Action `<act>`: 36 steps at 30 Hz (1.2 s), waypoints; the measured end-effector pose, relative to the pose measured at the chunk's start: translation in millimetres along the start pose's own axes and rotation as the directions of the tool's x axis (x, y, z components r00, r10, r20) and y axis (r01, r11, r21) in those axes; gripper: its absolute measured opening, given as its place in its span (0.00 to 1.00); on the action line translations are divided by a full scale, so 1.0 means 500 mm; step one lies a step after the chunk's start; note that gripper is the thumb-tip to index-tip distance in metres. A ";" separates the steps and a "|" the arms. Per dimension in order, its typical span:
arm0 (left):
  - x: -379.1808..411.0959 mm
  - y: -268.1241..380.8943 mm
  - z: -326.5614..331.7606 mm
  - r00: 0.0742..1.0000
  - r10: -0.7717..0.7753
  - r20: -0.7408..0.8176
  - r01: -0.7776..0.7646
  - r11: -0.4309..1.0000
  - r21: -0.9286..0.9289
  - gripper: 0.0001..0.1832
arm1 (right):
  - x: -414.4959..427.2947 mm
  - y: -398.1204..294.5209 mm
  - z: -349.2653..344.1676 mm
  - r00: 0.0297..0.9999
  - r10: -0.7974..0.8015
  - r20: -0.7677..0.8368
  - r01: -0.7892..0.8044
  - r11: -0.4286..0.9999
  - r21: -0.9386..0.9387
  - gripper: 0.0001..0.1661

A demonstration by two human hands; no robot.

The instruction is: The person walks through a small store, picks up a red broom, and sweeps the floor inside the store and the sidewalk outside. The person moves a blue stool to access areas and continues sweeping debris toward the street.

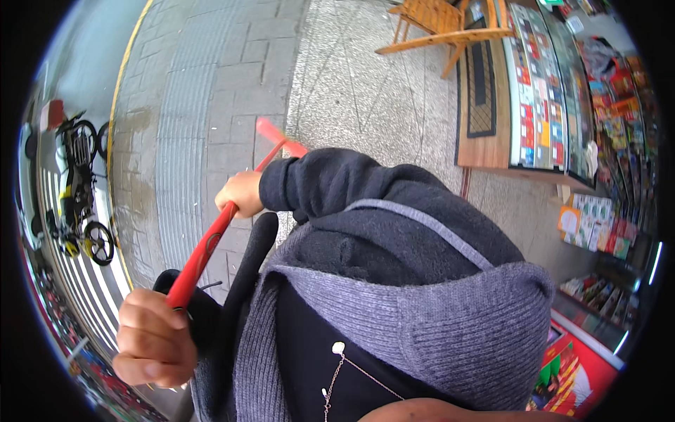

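Note:
A long red pole (203, 258) slants across in front of me, its near end inside my left hand (155, 337). Farther along it, my right hand (240, 192) is wrapped around the shaft, its wrist in a dark knitted sleeve (316, 182). At the far end, low over the ground, a red crosspiece (271, 132) sits across the pole. It is blurred and partly covered by my sleeve, so I cannot tell whether it is a broom, a mop or another tool. Grey paving (248, 95) and speckled stone flooring (348, 100) meet near it.
A wooden chair (432, 21) and a glass display counter (538, 105) holding small packs stand at upper right. Stocked shelves (627, 126) are behind. A parked motorcycle (79, 184) stands left, by the yellow kerb line (112, 121). The pavement has wet patches.

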State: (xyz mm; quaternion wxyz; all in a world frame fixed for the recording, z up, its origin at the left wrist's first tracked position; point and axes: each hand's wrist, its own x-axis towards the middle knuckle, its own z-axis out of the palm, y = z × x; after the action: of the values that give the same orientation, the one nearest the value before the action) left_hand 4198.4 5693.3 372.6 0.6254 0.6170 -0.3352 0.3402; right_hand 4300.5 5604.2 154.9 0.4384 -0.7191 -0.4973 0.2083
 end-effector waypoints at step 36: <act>0.327 -0.660 0.426 0.956 0.127 0.263 -0.107 0.990 -0.089 0.07 | -0.104 0.539 -0.730 0.862 0.066 -0.503 -0.184 0.965 -0.187 0.05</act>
State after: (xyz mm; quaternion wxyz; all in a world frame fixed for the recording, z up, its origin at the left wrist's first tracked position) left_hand 4564.5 5479.9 333.2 0.5754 0.6128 -0.4652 0.2774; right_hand 4690.8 5370.6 115.0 0.4501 -0.8248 -0.3419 -0.0121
